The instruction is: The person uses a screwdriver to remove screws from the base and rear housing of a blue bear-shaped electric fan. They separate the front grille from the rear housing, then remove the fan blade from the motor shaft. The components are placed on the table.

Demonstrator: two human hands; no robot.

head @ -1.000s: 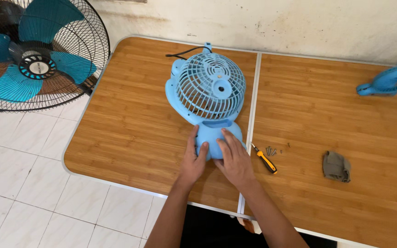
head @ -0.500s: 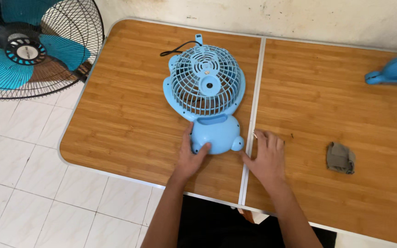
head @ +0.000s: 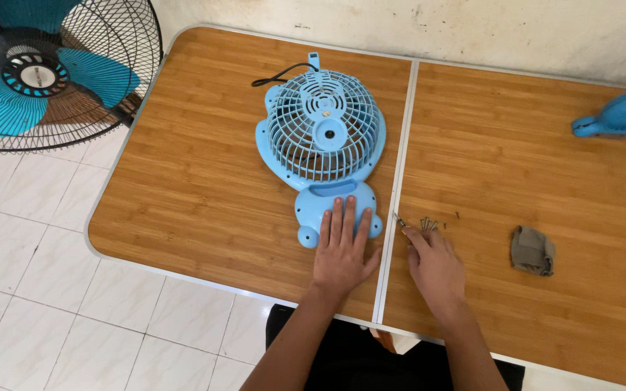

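A small light-blue plastic table fan (head: 322, 137) lies on its back on the left half of a wood-grain folding table (head: 204, 188), its round grille facing up and its rounded base toward the near edge. A black cord (head: 278, 73) runs from behind the fan's far side.

The left hand (head: 342, 250) lies flat, palm down, on the fan's base, fingers spread slightly and pointing away from the person; it presses rather than grips, with nothing enclosed in it.

The right hand (head: 435, 264) rests on the right half of the table, just past the metal seam (head: 398, 166) that splits the top in 2. Its fingers are curled over the near end of a small screwdriver (head: 398, 219), of which only the metal tip shows clearly; the hand seems to be closing on the handle, though the handle itself is hidden, so the grip cannot be confirmed. Just beyond the fingertips lies a little cluster of loose dark screws (head: 427, 224).

Farther right on the table sits a crumpled grey-brown cloth (head: 532, 250), well apart from both hands. At the far right edge, part of another light-blue fan piece (head: 621, 116) shows. Off the table on the left, over white floor tiles (head: 30, 282), stands a large fan with teal blades behind a black wire cage (head: 45, 72).
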